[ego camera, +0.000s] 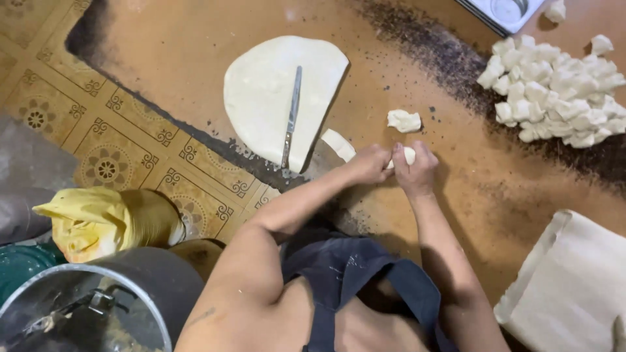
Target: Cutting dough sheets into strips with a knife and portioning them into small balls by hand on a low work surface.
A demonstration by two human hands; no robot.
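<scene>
Dough lump (408,155): small, white, pinched between both hands near frame centre, just above the brown worktop (195,45). Left hand (370,163) at 9 o'clock of the lump, fingers curled and pressed against it. Right hand (416,171) at 5 o'clock of the lump, fingers folded over it, pinching from the other side. Hands touching each other across the lump.

Second torn dough piece (404,120) lying loose at 12 o'clock of the hands, near but apart. Flat dough sheet (267,91) at 10 o'clock, rounded along its upper edge, cut straight along its right edge; long knife (291,114) lying on it, blade pointing to 12 o'clock, handle at the sheet's lower edge. Narrow cut strip (339,145) just beside the left hand, at the sheet's lower right corner.

Pile of cut dough pieces (554,91) at 2 o'clock, well apart from the hands. Folded white cloth (574,280) at 4 o'clock, at the right frame edge. Corner of a metal tray (502,13) at 1 o'clock, cut off by the top edge.

Worktop edge running diagonally from top left down towards the left forearm, with patterned floor tiles (111,163) beyond it. Yellow bag (98,221) and grey metal pot (98,306) at 8 o'clock, off the worktop.

Open worktop surface between the hands and the pile, and from the hands towards 3 o'clock.
</scene>
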